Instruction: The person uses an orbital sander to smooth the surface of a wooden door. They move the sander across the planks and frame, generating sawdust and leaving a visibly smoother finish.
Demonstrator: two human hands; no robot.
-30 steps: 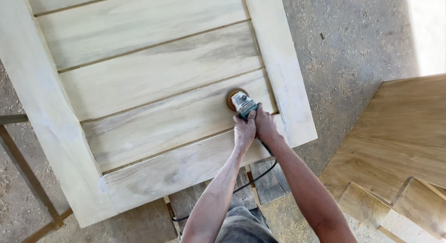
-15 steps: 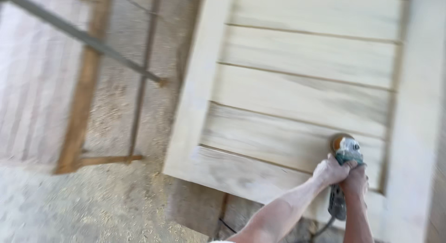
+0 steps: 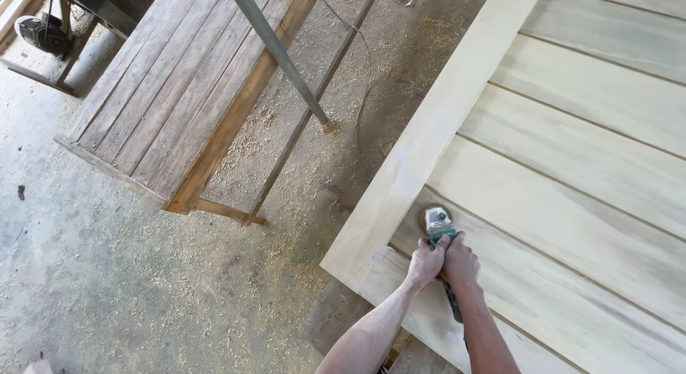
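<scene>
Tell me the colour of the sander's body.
The sander body is teal-green with a silvery metal head, seen in the head view.

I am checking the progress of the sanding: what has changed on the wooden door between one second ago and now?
The sander has travelled along the same board of the pale door, from its right frame rail to the left one. The left hand and right hand still grip it together, disc down.

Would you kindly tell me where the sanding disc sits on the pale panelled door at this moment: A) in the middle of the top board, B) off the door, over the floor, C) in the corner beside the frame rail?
C: both hands, left hand and right hand, grip the grinder, its disc on the door in the corner against the frame rail.
</scene>
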